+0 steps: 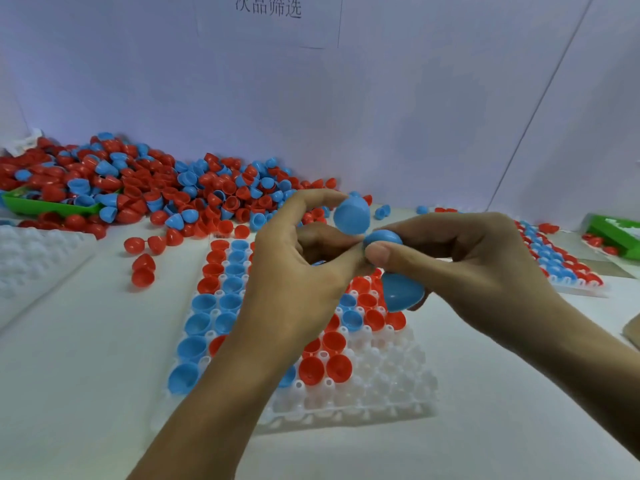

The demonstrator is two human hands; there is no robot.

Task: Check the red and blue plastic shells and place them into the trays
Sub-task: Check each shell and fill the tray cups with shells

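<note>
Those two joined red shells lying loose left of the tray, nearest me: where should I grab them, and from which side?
Judging by the pose, come straight down from above and pinch the nearer half of the joined red shells across its round sides. They lie alone on the white table, clear of the tray, so fingers have room on both sides.

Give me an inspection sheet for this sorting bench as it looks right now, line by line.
Surface: white table.
Job's things: white tray partly filled with red and blue shells; loose shell pile at back left; filled tray at right.
Clutter: green bin under the pile; green box far right.
Hands: left hand pinches a blue shell; right hand grips blue shells.
Cables: nothing seen.
Surroundings: white wall with paper sign.
</note>
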